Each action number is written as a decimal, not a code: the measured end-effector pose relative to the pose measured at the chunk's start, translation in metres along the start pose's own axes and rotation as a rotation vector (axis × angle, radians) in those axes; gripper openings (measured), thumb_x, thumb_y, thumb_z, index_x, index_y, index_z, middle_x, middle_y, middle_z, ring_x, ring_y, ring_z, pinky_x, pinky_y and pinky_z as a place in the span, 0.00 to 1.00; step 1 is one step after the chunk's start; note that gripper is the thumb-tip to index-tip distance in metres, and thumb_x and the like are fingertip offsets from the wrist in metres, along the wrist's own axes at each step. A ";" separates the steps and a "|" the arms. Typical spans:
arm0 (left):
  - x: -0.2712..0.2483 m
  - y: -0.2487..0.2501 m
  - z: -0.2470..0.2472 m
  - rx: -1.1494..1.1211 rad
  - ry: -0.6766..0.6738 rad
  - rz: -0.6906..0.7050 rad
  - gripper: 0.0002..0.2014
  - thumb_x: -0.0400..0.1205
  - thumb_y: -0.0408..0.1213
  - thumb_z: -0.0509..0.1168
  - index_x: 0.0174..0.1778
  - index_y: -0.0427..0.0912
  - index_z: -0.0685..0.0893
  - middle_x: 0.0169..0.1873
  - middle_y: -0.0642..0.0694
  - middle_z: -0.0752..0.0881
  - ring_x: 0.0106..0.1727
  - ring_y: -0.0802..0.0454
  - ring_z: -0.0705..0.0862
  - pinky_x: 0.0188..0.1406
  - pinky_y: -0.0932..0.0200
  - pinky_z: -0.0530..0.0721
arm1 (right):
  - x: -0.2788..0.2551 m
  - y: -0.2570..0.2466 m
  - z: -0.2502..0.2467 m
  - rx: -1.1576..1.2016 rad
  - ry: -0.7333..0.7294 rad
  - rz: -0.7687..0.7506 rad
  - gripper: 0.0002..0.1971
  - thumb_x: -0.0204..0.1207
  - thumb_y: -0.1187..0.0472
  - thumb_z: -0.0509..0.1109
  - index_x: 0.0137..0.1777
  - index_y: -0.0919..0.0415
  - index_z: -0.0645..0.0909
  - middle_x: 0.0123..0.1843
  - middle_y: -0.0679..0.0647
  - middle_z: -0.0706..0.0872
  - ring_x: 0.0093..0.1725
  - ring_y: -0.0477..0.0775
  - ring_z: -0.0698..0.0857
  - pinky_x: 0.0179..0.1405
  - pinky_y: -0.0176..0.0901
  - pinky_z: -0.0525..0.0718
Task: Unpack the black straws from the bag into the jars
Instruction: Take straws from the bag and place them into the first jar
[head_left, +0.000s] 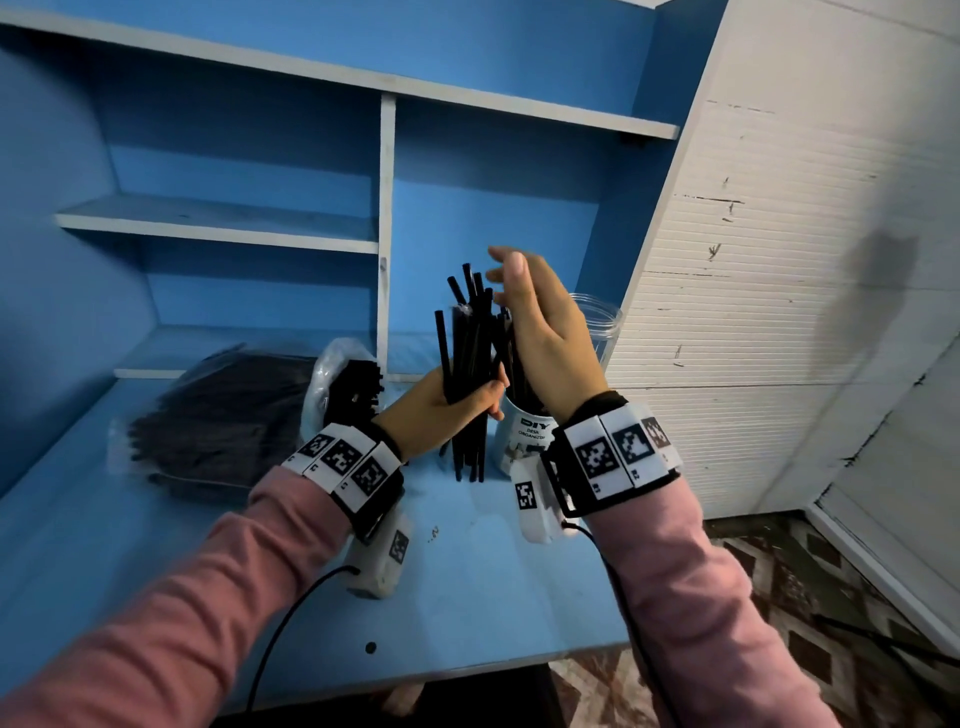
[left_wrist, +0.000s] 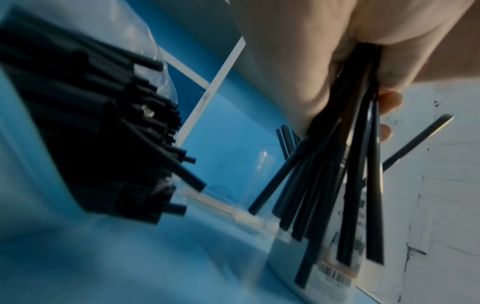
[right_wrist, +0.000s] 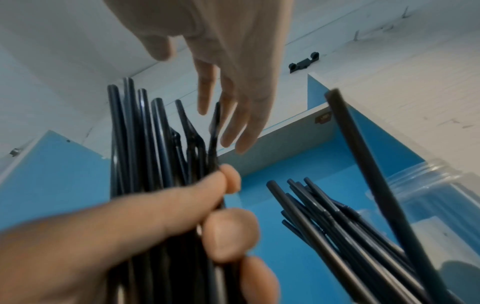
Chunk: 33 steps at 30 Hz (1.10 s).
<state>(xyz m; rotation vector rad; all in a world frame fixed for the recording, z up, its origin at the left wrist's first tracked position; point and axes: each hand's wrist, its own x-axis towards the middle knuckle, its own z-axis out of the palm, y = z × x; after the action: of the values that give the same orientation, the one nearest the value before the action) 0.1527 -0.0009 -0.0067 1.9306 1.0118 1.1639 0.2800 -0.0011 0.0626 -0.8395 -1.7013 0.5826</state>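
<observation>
From the head camera, the left hand (head_left: 451, 404) is wrapped around a bundle of thin black plastic straws (head_left: 467, 364), held near-upright above the blue tabletop (head_left: 467, 597), long axis vertical, likely so they drop straight into the labelled clear jar (head_left: 524, 436) just beside, which already holds straws. The right hand (head_left: 545, 332) hovers at the tops, fingers spread, holding nothing. The open clear plastic bag of black straws (head_left: 343, 389) lies behind the left wrist. Left wrist view: lower ends fan downward below the fist (left_wrist: 350, 185). Right wrist view: straight fingers (right_wrist: 233, 115) brush the bundle's tips, probably levelling them.
</observation>
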 end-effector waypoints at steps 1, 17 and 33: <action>0.000 -0.002 0.002 -0.005 -0.018 -0.024 0.10 0.87 0.32 0.59 0.41 0.48 0.79 0.36 0.47 0.84 0.40 0.62 0.85 0.47 0.71 0.79 | -0.001 -0.001 -0.001 0.068 -0.059 -0.017 0.20 0.83 0.44 0.56 0.67 0.53 0.78 0.59 0.47 0.84 0.58 0.44 0.84 0.60 0.43 0.82; -0.002 -0.018 0.011 -0.121 -0.225 -0.296 0.15 0.73 0.42 0.73 0.43 0.31 0.86 0.41 0.37 0.89 0.45 0.50 0.88 0.49 0.61 0.84 | -0.014 0.026 0.009 -0.345 -0.212 -0.346 0.05 0.73 0.64 0.73 0.48 0.61 0.88 0.48 0.53 0.83 0.46 0.51 0.83 0.49 0.46 0.83; -0.009 -0.022 0.011 -0.083 -0.383 -0.353 0.25 0.78 0.51 0.70 0.50 0.26 0.84 0.46 0.33 0.88 0.54 0.40 0.86 0.65 0.46 0.81 | -0.025 0.028 0.009 -0.423 -0.203 -0.308 0.12 0.75 0.60 0.74 0.56 0.64 0.83 0.55 0.55 0.84 0.55 0.54 0.83 0.59 0.46 0.79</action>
<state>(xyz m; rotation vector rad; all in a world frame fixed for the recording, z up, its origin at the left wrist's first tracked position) 0.1538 0.0003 -0.0326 1.7313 1.0202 0.6003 0.2822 -0.0026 0.0248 -0.8054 -2.1321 0.0973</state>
